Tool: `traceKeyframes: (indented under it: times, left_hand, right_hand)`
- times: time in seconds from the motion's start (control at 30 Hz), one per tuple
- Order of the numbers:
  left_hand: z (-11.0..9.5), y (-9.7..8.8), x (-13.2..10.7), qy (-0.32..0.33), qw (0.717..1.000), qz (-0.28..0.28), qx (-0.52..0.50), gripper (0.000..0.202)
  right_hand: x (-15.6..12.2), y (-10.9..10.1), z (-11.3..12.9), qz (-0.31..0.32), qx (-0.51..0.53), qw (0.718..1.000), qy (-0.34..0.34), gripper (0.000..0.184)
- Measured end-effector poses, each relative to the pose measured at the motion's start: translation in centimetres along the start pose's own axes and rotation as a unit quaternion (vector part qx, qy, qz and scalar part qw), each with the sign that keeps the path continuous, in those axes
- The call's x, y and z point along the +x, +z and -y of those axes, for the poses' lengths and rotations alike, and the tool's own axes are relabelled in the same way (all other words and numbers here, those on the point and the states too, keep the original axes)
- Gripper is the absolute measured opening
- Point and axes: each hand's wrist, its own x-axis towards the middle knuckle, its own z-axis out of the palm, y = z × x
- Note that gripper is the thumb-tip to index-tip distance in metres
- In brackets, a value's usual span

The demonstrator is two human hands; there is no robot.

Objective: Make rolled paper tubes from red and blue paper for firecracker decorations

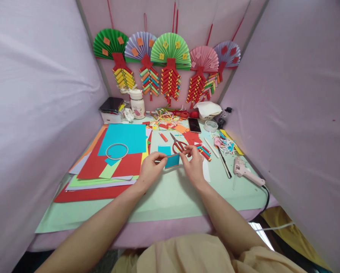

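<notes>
Between my two hands a small blue piece of paper (172, 162) with narrow edge strips is held just above the table. My left hand (153, 168) pinches its left end, and my right hand (193, 163) pinches the upper right corner. Behind it lies another blue paper piece (164, 150) on the table. Red-handled scissors (178, 145) rest right behind my fingers, blades pointing away. Several small rolled paper tubes (204, 152), red and blue with yellow ends, sit just past my right hand, which partly covers them.
Coloured paper sheets (124, 140) are stacked at left, a ring (117, 151) on top. A glue gun (246, 171) lies at right, near a black pen (224, 163). Paper scraps, a phone (194, 125) and a white bottle (137, 104) stand behind. Paper fan decorations (170, 49) hang on the back wall.
</notes>
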Motion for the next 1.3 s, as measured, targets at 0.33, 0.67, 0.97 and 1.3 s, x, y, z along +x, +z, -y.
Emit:
traceKeyframes:
  times: [0.33, 0.67, 0.97, 1.3]
  left_hand:
    - [0.1, -0.2, 0.2, -0.026, 1.000, 0.003, -0.013, 0.017]
    - [0.4, 0.4, -0.1, -0.012, 0.997, 0.070, -0.022, 0.020]
    - [0.6, 0.2, 0.1, -0.012, 0.998, 0.053, -0.027, 0.022]
    - [0.3, -0.2, 0.4, -0.043, 0.999, 0.004, -0.018, 0.027]
  right_hand:
    - [0.9, -0.3, -0.3, 0.095, 0.236, 0.965, 0.069, 0.034]
    - [0.2, 0.6, -0.1, 0.173, 0.295, 0.933, 0.111, 0.043]
    - [0.0, 0.4, 0.2, 0.176, 0.285, 0.936, 0.107, 0.037]
    - [0.9, 0.1, -1.1, 0.140, 0.227, 0.956, 0.122, 0.030]
